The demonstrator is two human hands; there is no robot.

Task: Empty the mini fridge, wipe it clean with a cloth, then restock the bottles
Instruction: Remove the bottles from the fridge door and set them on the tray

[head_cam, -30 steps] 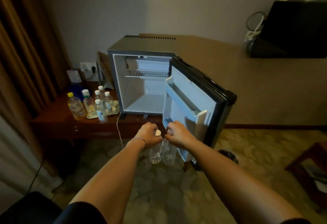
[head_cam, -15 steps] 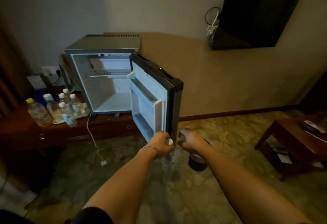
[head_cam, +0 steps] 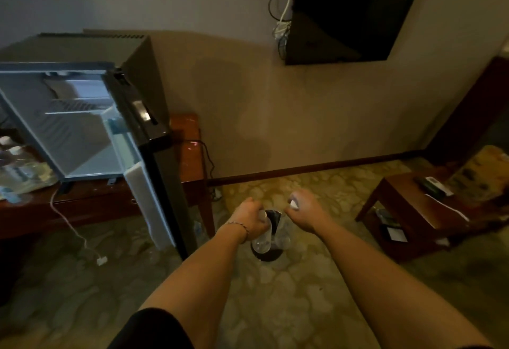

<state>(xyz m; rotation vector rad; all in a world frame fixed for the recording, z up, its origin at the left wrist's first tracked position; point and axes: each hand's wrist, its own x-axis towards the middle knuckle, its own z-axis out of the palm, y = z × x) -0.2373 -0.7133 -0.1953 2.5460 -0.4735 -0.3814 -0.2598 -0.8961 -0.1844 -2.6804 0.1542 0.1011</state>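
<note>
Emptying step, by the look of it: each hand has a clear bottle by the neck, both well clear of the mini fridge (head_cam: 82,133), whose door (head_cam: 154,172) stands wide open w/ nothing visible inside.

Left hand (head_cam: 252,217) is curled round the top of the left bottle (head_cam: 261,241); white cap shows just past the fingers, body hangs down. Right hand (head_cam: 304,211) is curled round the cap end of the right bottle (head_cam: 285,234); that one is hard to read, clear plastic vs. dark background, so its outline is approx. Both bottles hang over a dark round bin (head_cam: 268,255) on the carpet, touching or nearly touching each other; can't tell which.

More bottles (head_cam: 16,166) sit blurred at far left on the desk (head_cam: 82,205), beside the fridge.

Judgement: these may be the last two out. Next move needs a place to put them: either drop into the bin if empties, or set upright w/ the others on the desk. After that a cloth is needed; none in view. Watch the open door edge when turning back left.
</note>
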